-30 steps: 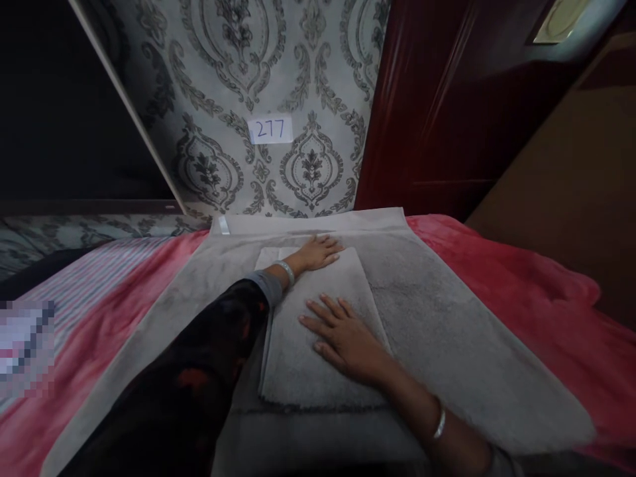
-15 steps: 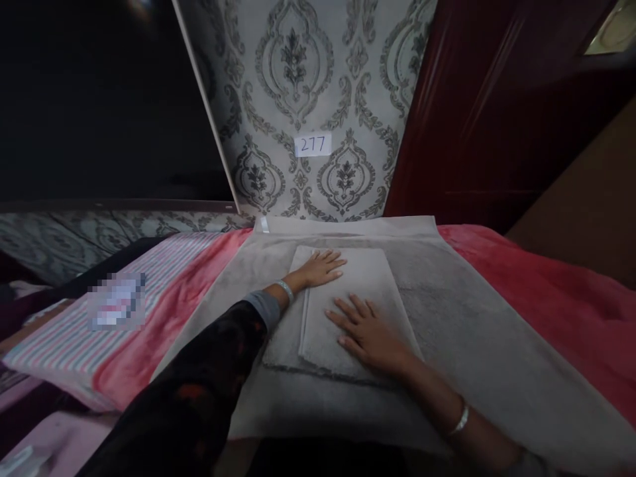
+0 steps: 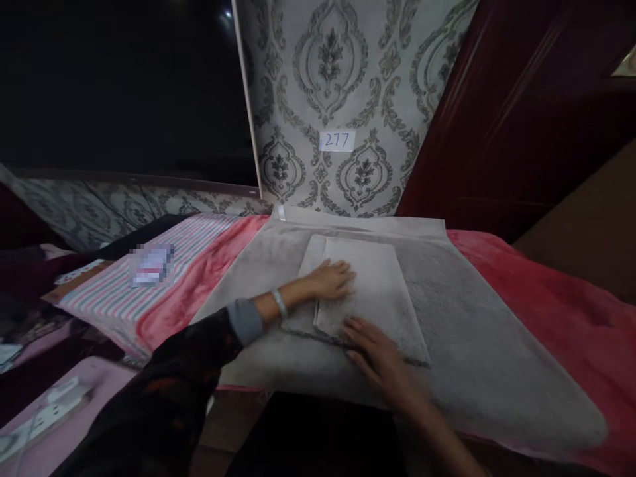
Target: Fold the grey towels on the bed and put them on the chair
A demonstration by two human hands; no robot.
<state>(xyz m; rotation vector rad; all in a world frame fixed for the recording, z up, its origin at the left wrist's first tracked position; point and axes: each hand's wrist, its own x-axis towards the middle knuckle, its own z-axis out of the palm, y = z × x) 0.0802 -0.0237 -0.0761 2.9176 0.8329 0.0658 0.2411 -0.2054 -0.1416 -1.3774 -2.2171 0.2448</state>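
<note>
Both palm-down over folded grey cloth (image 3: 370,285): left hand (image 3: 330,282), fingers (image 3: 344,271) slightly spread; right hand (image 3: 385,363), fingers (image 3: 362,329) close together, thumb apart.

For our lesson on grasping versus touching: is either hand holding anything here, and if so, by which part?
Nothing appears held: the left hand and right hand lie spread on the folded gray cloth, fingers not closed around it.

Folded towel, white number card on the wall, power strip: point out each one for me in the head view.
Folded towel (image 3: 378,285): head view, on its upper face.
Number card (image 3: 346,141): head view, right part, over the digits.
Power strip (image 3: 47,419): head view, on its white body.
</note>
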